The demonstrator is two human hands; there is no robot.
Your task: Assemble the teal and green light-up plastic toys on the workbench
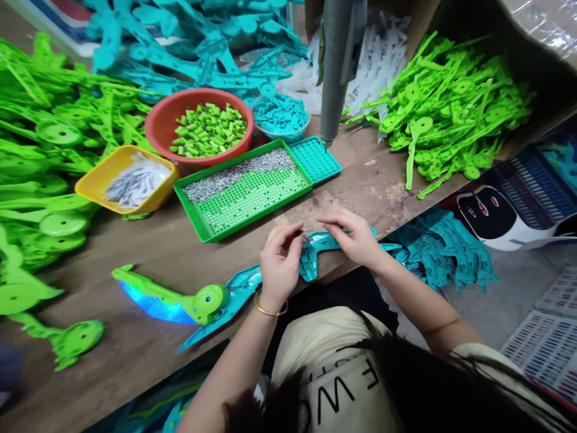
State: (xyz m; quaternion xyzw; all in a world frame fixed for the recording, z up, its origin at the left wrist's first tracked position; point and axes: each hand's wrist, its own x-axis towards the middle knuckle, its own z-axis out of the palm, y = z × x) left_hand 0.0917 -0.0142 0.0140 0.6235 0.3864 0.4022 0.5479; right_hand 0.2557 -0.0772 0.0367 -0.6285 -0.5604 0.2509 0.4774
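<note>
A long, curved turquoise plastic shell [243,281] lies along the table's front edge, with its handle end bent like a hook. Fixed to its left end is a lime green part with a round disc [210,302], and a blade [157,304] there glows blue. My left hand [280,258] rests over the shell's middle, thumb and fingers pinched at a thin dark wire by the handle. Over the handle's right part lies my right hand [354,237], fingers stretched toward the left hand, thumb slightly apart. The left palm hides part of the shell.
A grey electric screwdriver [336,78] hangs above the table. Behind the hands stand a green screw tray [252,219], red bowl [157,129], yellow bowl [94,192] and turquoise tray [322,162]. Lime parts [460,108] pile up at right and left; turquoise parts [451,252] lie below the right edge.
</note>
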